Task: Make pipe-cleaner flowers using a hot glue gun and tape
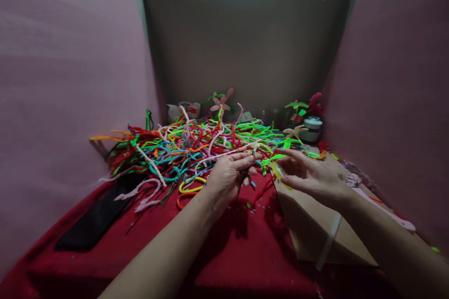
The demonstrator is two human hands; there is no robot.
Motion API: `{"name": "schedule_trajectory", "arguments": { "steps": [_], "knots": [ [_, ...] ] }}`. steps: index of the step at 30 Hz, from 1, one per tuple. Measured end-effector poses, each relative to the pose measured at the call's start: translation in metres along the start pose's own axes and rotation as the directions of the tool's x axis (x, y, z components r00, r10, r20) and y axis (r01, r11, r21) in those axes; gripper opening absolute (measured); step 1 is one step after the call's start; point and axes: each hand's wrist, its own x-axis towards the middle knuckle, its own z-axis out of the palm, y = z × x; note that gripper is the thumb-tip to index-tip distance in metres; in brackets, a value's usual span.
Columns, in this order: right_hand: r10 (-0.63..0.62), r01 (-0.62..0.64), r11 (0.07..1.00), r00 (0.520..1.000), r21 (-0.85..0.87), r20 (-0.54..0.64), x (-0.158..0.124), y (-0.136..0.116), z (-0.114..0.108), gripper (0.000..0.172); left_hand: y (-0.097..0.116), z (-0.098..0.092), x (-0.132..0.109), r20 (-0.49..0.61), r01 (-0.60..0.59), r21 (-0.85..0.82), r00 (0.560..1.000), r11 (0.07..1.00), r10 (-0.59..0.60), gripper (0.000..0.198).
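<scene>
My left hand [229,177] is at the front of a tangled heap of coloured pipe cleaners [196,149]. Its thumb and fingers are pinched together at the tips, and what sits between them is too small to make out. My right hand [312,180], a short way to the right, is closed on a small bright yellow object [279,175] with a pale patch, held between thumb and fingers. Green pipe cleaner pieces [277,156] show just behind that object. Beside my left wrist lie a yellow loop [189,186] and an orange loop [181,202], like scissor handles.
A dark flat slab [93,219] lies at left on the red cloth [147,261]. Cardboard [315,229] with a clear strip is under my right arm. Behind stand a pink flower [220,103], a lidded jar [311,129] and a pale flower [295,131]. Pink walls flank both sides.
</scene>
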Motion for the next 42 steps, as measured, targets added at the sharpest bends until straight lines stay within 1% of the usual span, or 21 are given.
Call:
{"name": "schedule_trajectory", "arguments": {
  "steps": [2,4,7,11,13,16,18,21,24,29,31,33,36,39,40,42],
  "knots": [
    [-0.004,0.004,1.0,1.0,0.017,0.002,0.008,-0.001,0.005,0.059,0.004,0.002,-0.001,-0.012,0.031,-0.051,0.999,0.998,-0.032,0.011],
    [-0.009,0.009,1.0,1.0,-0.001,0.006,0.016,-0.001,0.01,0.061,0.006,0.003,-0.002,-0.025,0.042,-0.102,0.999,0.994,-0.045,0.013],
    [-0.037,0.039,0.998,0.998,-0.045,0.045,0.025,-0.001,0.017,0.064,0.006,0.002,0.0,-0.035,0.041,-0.144,0.998,0.989,-0.047,0.015],
    [-0.116,0.122,0.988,0.991,-0.092,0.063,0.029,-0.001,0.026,0.057,0.002,0.0,0.004,-0.049,0.031,-0.147,0.998,0.989,-0.039,0.015],
    [-0.134,0.138,0.984,0.99,-0.114,0.046,0.028,-0.001,0.029,0.055,0.0,-0.001,0.005,-0.06,0.031,-0.131,0.997,0.991,-0.039,0.013],
    [-0.139,0.136,0.978,0.99,-0.159,-0.013,0.025,-0.003,0.033,0.054,-0.002,-0.001,0.007,-0.087,0.024,-0.105,0.996,0.994,-0.034,0.011],
    [-0.137,0.133,0.981,0.99,-0.139,-0.024,0.023,-0.003,0.035,0.053,-0.004,-0.002,0.007,-0.095,0.019,-0.098,0.995,0.995,-0.028,0.011],
    [-0.142,0.141,0.987,0.99,-0.082,-0.003,0.02,-0.003,0.036,0.053,-0.006,-0.002,0.007,-0.092,0.025,-0.1,0.995,0.995,-0.035,0.011],
    [-0.179,0.179,0.981,0.984,-0.069,0.005,0.017,-0.001,0.035,0.049,-0.008,-0.002,0.007,-0.071,0.03,-0.107,0.997,0.994,-0.038,0.01],
    [-0.174,0.171,0.969,0.985,-0.179,-0.004,0.017,0.002,0.033,0.029,-0.008,-0.001,0.007,-0.066,0.035,-0.12,0.997,0.992,-0.043,0.008],
    [-0.182,0.175,0.958,0.983,-0.226,-0.012,0.017,0.003,0.034,0.024,-0.007,0.0,0.006,-0.057,0.02,-0.11,0.998,0.994,-0.026,0.005],
    [-0.17,0.164,0.956,0.986,-0.242,0.0,0.017,0.002,0.035,0.023,-0.006,0.001,0.004,-0.048,0.001,-0.111,0.999,0.994,-0.006,0.004],
    [-0.135,0.143,0.974,0.989,-0.176,0.057,0.015,-0.001,0.034,0.023,-0.004,0.003,0.001,-0.033,-0.008,-0.123,0.999,0.992,0.004,0.006],
    [-0.162,0.174,0.978,0.981,-0.115,0.109,0.015,0.001,0.031,0.02,-0.004,0.005,0.0,-0.007,0.006,-0.128,1.0,0.992,-0.007,0.007],
    [-0.168,0.18,0.976,0.98,-0.119,0.103,0.015,0.002,0.029,0.02,-0.005,0.005,0.0,-0.006,0.008,-0.124,1.0,0.992,-0.009,0.007],
    [-0.165,0.171,0.974,0.985,-0.15,0.052,0.015,0.005,0.026,0.02,-0.006,0.007,-0.001,-0.01,-0.001,-0.103,1.0,0.995,0.0,0.007]
  ]
}}
